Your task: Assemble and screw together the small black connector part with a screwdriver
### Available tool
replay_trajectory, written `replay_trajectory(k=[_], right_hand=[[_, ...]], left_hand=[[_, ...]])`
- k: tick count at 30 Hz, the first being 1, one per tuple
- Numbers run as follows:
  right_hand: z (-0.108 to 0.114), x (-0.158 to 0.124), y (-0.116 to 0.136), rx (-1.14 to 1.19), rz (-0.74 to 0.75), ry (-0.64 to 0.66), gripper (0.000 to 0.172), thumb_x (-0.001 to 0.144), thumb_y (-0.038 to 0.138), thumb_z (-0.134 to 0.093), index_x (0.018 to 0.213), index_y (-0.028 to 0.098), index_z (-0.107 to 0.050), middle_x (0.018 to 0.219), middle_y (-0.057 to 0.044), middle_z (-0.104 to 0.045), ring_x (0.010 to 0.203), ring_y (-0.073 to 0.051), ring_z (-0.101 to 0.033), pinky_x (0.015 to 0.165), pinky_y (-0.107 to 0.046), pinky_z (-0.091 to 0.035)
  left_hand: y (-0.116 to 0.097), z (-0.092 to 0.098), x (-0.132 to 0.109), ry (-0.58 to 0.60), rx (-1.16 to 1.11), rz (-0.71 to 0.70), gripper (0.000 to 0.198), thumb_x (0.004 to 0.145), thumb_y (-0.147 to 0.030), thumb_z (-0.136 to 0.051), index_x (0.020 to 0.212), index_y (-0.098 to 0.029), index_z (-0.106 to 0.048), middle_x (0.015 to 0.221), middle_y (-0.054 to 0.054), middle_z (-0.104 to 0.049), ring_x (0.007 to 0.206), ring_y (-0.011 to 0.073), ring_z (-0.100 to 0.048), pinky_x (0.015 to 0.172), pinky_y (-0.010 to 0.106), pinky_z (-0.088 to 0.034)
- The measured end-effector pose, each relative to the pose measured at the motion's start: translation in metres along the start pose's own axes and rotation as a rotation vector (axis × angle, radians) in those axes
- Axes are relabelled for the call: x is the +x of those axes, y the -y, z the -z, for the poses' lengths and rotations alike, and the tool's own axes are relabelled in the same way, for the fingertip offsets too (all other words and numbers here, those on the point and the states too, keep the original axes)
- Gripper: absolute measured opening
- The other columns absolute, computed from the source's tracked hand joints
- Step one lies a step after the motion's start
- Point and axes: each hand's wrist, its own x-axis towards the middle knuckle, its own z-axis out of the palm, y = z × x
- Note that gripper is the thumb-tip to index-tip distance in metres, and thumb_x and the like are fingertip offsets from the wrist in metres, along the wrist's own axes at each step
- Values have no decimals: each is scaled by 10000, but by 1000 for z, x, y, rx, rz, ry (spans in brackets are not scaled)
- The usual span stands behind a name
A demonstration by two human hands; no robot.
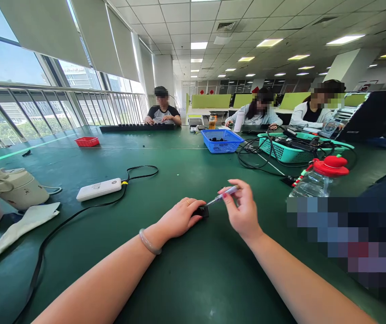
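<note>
A small, black, block-like piece (204, 212) with faint pale marks, too small to make out, sits at mid-scene on the smooth, dark green worktop (193, 288). The fingers of the left hand (181, 217) grip its left side; those of the right hand (245, 211) pinch a slim, pale grey screwdriver-like tool (219, 197), its thin metal tip slanting left to the piece, contact unclear.

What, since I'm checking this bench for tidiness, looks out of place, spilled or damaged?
I see no spill or damage. Only the turquoise basket at the right looks untidy: some black cables hang over its rim and loop onto the tabletop instead of lying inside.
</note>
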Motion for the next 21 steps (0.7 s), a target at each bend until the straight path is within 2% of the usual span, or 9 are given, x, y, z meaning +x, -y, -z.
replay_trajectory(k=[3, 6, 9, 12, 17, 21], right_hand=[[12, 13, -21, 93, -71, -321, 281, 896, 346, -581, 1099, 240, -417, 921, -58, -717, 787, -192, -726, 801, -385, -571], [25, 23, -48, 26, -197, -432, 274, 848, 360, -607, 999, 240, -413, 919, -70, -723, 773, -204, -726, 830, -420, -554], [32, 24, -66, -137, -268, -401, 244, 823, 353, -608, 976, 239, -457, 942, -89, -735, 882, -231, -712, 860, -432, -532], [33, 22, -71, -220, -249, -334, 205, 832, 367, -586, 965, 244, -492, 942, -84, -743, 855, -231, -708, 817, -415, -534], [27, 19, -61, -216, -240, -242, 198, 829, 386, -583, 943, 243, -506, 937, -86, -750, 829, -234, -715, 779, -403, -537], [23, 17, -53, -164, -263, -177, 195, 829, 362, -580, 957, 239, -498, 948, -96, -754, 855, -238, -718, 803, -415, -541]], left_hand=[[-1, 1, 0, -92, 8, 45, 418, 980, -274, -452, 1396, -240, -463, 1322, 95, -582, 1210, 233, -527, 1075, 414, -435], [0, 0, 1, -157, 48, 147, 436, 984, -229, -389, 1411, -249, -475, 1274, 98, -595, 1161, 241, -548, 1031, 418, -466], [4, -2, 1, -145, 123, 259, 425, 972, -199, -365, 1345, -241, -565, 1267, 122, -577, 1113, 262, -574, 988, 434, -490], [8, -5, -1, -112, 190, 324, 397, 960, -202, -377, 1256, -221, -641, 1297, 144, -546, 1082, 275, -592, 967, 447, -500], [7, -6, 0, -102, 240, 310, 355, 957, -215, -382, 1107, -175, -701, 1257, 146, -570, 1073, 271, -591, 997, 441, -475], [1, -2, 1, -116, 170, 293, 393, 1003, -348, -339, 1068, -170, -683, 1158, 128, -617, 1083, 264, -573, 1007, 453, -465]])
